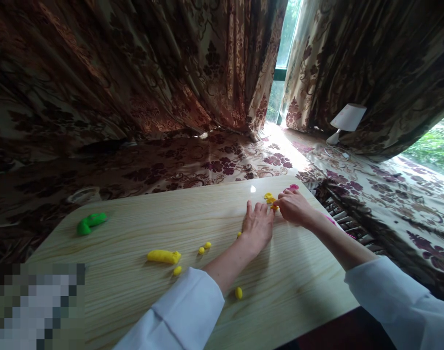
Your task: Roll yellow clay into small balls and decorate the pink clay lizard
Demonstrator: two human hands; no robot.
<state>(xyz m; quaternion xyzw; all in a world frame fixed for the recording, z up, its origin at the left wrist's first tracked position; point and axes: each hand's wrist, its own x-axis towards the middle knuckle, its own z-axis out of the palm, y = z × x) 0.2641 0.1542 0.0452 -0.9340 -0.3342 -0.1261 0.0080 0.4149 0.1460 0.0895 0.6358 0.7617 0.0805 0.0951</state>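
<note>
My left hand (pixel 257 227) lies palm down on the wooden table, fingers stretched out and a little apart. Its thumb side is close to some small flattened yellow clay pieces (pixel 268 197). My right hand (pixel 293 208) is closed, its fingertips pinching at a yellow-orange bit of clay beside the left hand. Its fingers partly hide that bit. Behind the right hand a pink piece (pixel 293 186) shows in part. Small yellow clay balls (pixel 207 245) lie to the left, and another yellow ball (pixel 238 292) is nearer to me. One more peeks out by my left wrist.
A thick yellow clay roll (pixel 162 256) rests left of my left forearm. Farther left is a bent green clay piece (pixel 90 223). Pink pieces show at the right edge of the table (pixel 134 218), beyond my right forearm. A white lamp (pixel 347 118) stands at the back right.
</note>
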